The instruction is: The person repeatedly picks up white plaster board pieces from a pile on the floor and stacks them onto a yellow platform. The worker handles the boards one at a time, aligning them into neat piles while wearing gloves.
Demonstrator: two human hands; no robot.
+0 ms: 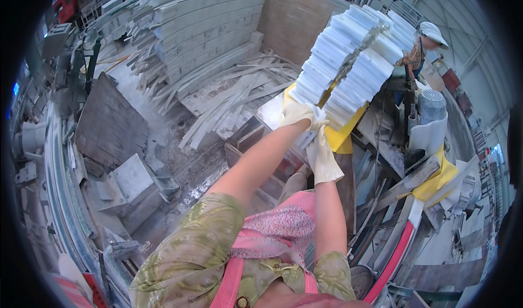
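Note:
My left hand (298, 115), in a cream glove, is closed at the near end of two rows of white stone slabs (327, 62) standing on edge. My right hand (322, 154), in a matching glove with a loose cuff, is closed just beside it, the two almost touching. Between the gloves a small part of a white stone slab (306, 139) shows; the gloves cover most of it. Yellow sheeting (342, 139) lies under the rows.
Thin offcut strips (234, 98) lie heaped at left before a tall stack of long pale slabs (201, 24). A dark board (111, 120) leans farther left. At far right a co-worker in a white cap (433, 34) stands behind the slabs, near a grey motor (432, 105).

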